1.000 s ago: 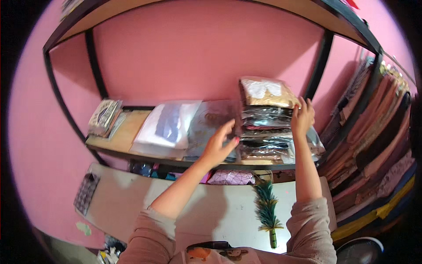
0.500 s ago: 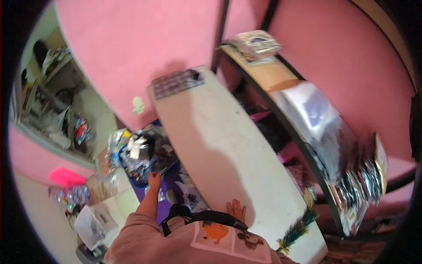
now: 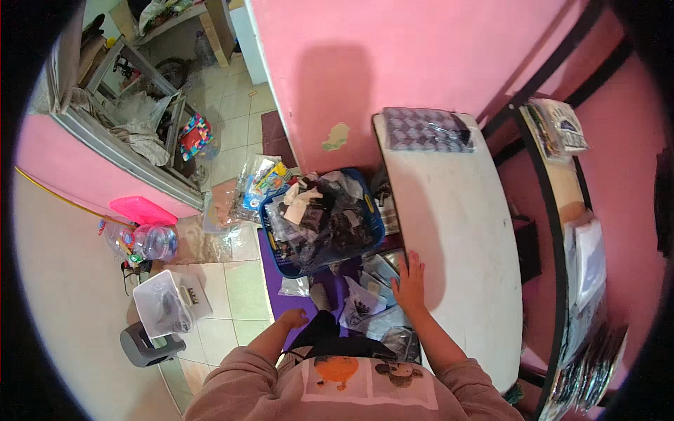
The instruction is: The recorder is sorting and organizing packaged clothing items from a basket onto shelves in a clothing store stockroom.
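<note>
My right hand rests at the near left edge of the long white table, fingers spread and nothing in them. Low over the purple mat hangs my left hand, its fingers loosely bent and foreshortened, with nothing seen in it. In front of my feet stands a blue plastic basket, heaped with dark and pale items in clear plastic bags. Between the basket and the table, several clear plastic packets lie on the floor. A wrapped piece with a grey-purple pattern lies on the table's far end.
A narrow shelf with stacked plastic packets runs along the right. Left on the tiles are a white bin, a grey stool and large clear bottles. Colourful packets lie behind the basket, near a cluttered doorway.
My view has turned left and steadied. My left hand has drawn back from beside the basket toward my body. My right hand has shifted from the tabletop to the table's left edge.
</note>
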